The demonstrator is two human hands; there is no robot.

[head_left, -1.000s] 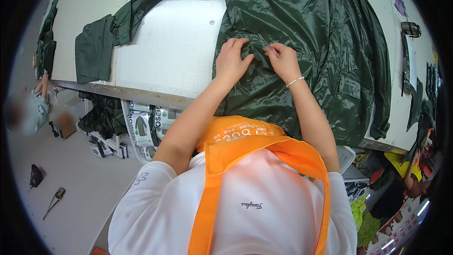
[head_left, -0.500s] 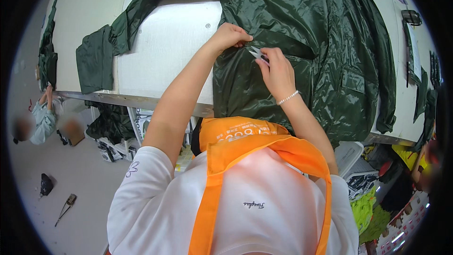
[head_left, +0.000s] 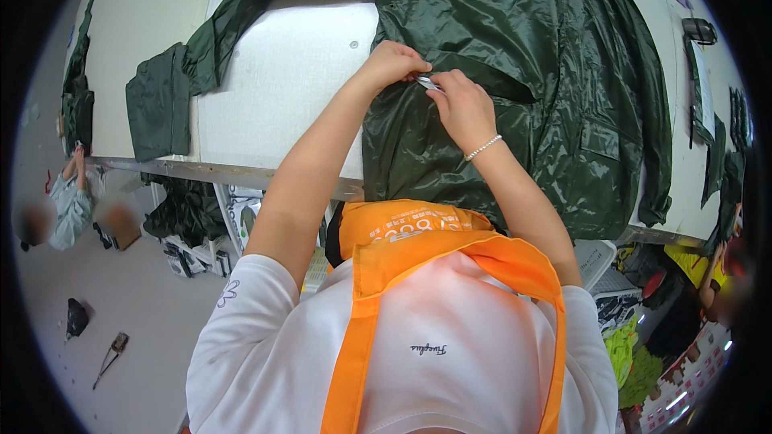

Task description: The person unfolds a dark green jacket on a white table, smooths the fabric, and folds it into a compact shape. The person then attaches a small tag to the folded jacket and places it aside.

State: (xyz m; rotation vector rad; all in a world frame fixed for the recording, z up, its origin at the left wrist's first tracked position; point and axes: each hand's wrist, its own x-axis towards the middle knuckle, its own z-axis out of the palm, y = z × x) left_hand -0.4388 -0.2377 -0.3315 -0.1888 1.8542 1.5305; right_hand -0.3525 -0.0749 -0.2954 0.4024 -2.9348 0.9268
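A shiny dark green jacket [head_left: 482,24] is spread over the white table [head_left: 289,88], one sleeve arching to the left. My left hand [head_left: 394,63] is closed in a pinch on the jacket at the left end of a pocket flap [head_left: 494,80]. Thread snips [head_left: 426,82] are in my right hand [head_left: 466,108], their pale blades pointing up and left. The blade tips are right beside my left fingertips, at the flap's corner. Whether they touch a thread is too small to make out.
A folded green piece [head_left: 159,104] lies by the sleeve end. Dark garments [head_left: 79,104] hang over the table's far left end, near a person in a light sleeve [head_left: 72,209]. At the right are a black object [head_left: 700,30] and more green cloth. Below stand bins [head_left: 599,261].
My right hand has moved up and left, bringing the snips' tips to my left fingertips. My left hand stays almost in place on the jacket.
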